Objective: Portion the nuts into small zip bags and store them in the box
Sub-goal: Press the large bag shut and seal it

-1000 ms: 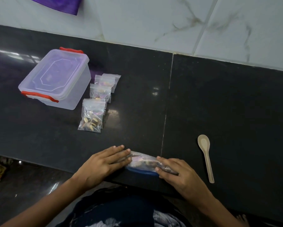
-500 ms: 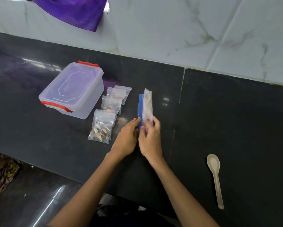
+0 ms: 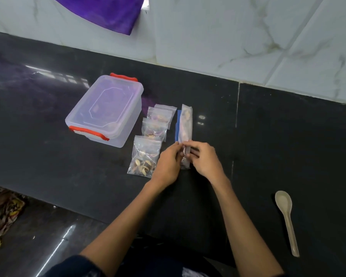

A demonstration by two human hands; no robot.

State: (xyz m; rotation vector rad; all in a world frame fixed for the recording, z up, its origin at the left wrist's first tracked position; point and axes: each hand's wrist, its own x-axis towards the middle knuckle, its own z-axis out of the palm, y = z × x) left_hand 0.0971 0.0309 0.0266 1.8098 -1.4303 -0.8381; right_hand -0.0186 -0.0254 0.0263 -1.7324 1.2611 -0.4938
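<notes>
- Centre of frame: left hand [image 3: 166, 164] and right hand [image 3: 204, 158] both pinch the near end of a rolled nut bag [image 3: 185, 128].
- Left of it: three small filled bags [image 3: 145, 156]; beside them, upper left, the lidded box [image 3: 106, 108].
- Lower right: spoon [image 3: 286, 218].

Both forearms bare, wrist to approx. elbow, no watch, rings or bands visible. Left hand [image 3: 166, 164] and right hand [image 3: 205, 159] bare, no gloves. Dark navy sleeve [image 3: 76, 266] at approx. 7 o'clock, lower frame edge, on left upper arm. Dark clothing w/ pale patch at 6 o'clock, details unclear.
</notes>
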